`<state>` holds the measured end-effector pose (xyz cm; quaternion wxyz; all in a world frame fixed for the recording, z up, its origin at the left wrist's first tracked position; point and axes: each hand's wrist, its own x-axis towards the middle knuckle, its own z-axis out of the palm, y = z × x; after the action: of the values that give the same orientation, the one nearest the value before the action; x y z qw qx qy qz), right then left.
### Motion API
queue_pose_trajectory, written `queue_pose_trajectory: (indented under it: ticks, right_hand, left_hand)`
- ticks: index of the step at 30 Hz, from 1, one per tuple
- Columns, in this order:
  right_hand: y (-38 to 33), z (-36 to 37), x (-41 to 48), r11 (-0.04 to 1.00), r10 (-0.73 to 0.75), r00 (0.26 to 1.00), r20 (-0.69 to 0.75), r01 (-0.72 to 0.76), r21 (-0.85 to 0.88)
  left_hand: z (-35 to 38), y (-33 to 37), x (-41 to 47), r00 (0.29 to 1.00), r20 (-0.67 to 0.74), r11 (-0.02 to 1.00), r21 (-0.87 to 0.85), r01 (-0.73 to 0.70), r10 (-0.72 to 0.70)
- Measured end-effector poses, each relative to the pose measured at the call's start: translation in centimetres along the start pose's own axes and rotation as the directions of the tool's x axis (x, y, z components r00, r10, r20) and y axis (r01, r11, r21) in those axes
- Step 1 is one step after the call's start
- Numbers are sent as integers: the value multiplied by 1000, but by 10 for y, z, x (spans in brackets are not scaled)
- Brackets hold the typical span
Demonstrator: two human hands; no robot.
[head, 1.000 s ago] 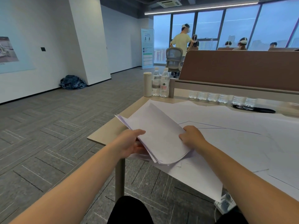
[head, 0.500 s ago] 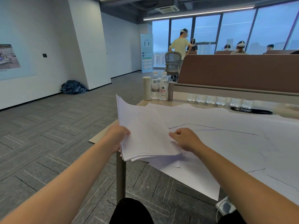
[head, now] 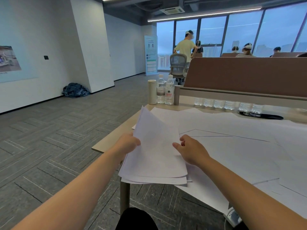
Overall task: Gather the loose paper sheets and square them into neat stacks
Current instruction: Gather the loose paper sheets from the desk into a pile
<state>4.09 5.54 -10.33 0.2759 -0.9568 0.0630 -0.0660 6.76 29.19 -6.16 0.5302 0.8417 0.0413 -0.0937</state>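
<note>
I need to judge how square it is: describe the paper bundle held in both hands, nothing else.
The paper bundle is a sheaf of white sheets, blank on the face shown. It tilts, far corner raised, over the table's near left corner. The left hand grips its left edge, the right hand its right edge. Its near edges are staggered, not flush. Loose sheets lie beneath it.
</note>
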Motion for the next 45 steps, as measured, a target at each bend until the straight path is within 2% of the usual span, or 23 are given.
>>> queue_pose_trajectory:
  ticks: [4, 9, 12, 16, 19, 23, 25, 28, 30, 32, 37, 40, 42, 45]
  right_hand:
    - [1, 0, 2, 1000, -1, 1000, -19, 1, 8]
    - [3, -5, 5, 1000, -4, 1000, -29, 5, 20]
    - [10, -10, 7, 996, 24, 996, -90, -32, -82]
    - [17, -11, 4, 981, 103, 993, -64, -112, -159]
    - [14, -10, 3, 991, 80, 996, -31, -82, -109]
    - [12, -8, 6, 994, 57, 998, 30, -59, 90]
    - [13, -10, 6, 992, 55, 998, 35, -58, 116]
    - [19, -13, 5, 990, 96, 992, -80, -104, -98]
    - [24, -13, 5, 961, 159, 984, -78, -172, -215]
    - [27, -10, 5, 957, 187, 982, -31, -189, -218]
    - [20, -10, 5, 993, 113, 992, 50, -111, -45]
    - [21, -12, 7, 996, 94, 994, 63, -94, -2]
    - [24, -15, 6, 995, 86, 996, 21, -85, -46]
    - [30, -19, 2, 951, 142, 985, -99, -164, -262]
  left_hand:
    - [0, 6, 9, 999, -35, 999, 35, 17, -16]
    - [1, 7, 20, 999, 0, 998, 49, 48, -48]
    - [6, 6, 24, 997, -37, 993, 96, 66, -63]
    - [10, 6, 23, 996, -41, 991, 98, 87, -84]
    - [13, 5, 24, 995, -33, 992, 87, 94, -91]
    - [16, 2, 24, 997, -10, 993, 81, 83, -83]
    - [16, 2, 22, 997, -15, 994, 77, 78, -77]
    - [12, 2, 23, 995, -46, 993, 70, 96, -93]
    - [9, 1, 24, 994, -50, 993, 66, 101, -98]
    - [9, 2, 22, 994, -31, 993, 48, 104, -103]
    - [14, 4, 19, 998, 37, 998, 43, 41, -43]
    - [18, 4, 17, 998, 59, 999, 45, 15, -17]
    - [20, 5, 14, 998, 59, 999, 52, 0, -3]
    - [21, 6, 12, 998, 61, 998, 59, -5, 1]
